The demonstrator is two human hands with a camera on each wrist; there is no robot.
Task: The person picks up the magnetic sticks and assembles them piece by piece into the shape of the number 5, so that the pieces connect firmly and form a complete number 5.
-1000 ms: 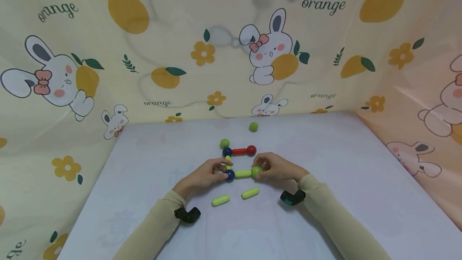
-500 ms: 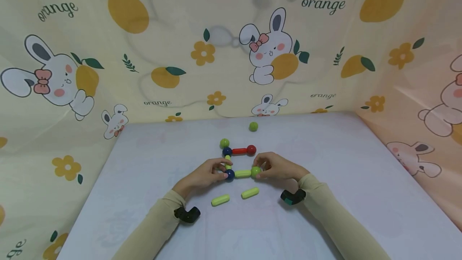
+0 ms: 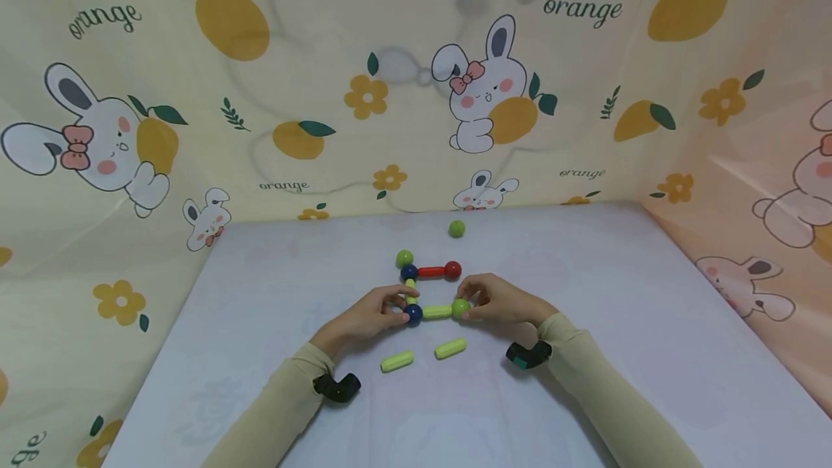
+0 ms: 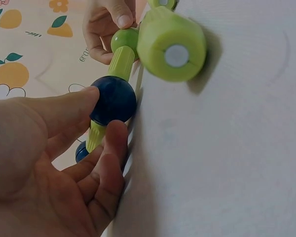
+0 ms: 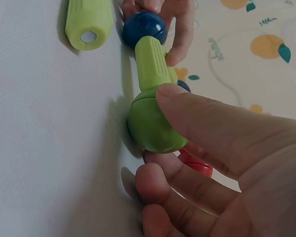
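Note:
My left hand (image 3: 372, 315) pinches the near dark blue ball (image 4: 114, 100) between thumb and fingers. The right hand (image 3: 503, 302) holds a green ball (image 5: 155, 123) by thumb and fingers. A light green rod (image 3: 438, 313) joins those two balls. From the near blue ball another light green rod (image 3: 411, 293) runs back to a second blue ball (image 3: 409, 273), partly behind my left fingers. That far blue ball has a green ball (image 3: 404, 258) against it and a red rod (image 3: 431, 272) ending in a red ball (image 3: 453, 270).
Two loose light green rods, a left one (image 3: 397, 361) and a right one (image 3: 451, 348), lie on the white table (image 3: 585, 396) in front of the hands. A single green ball (image 3: 457, 228) sits near the back edge, before a printed cloth backdrop (image 3: 416, 128).

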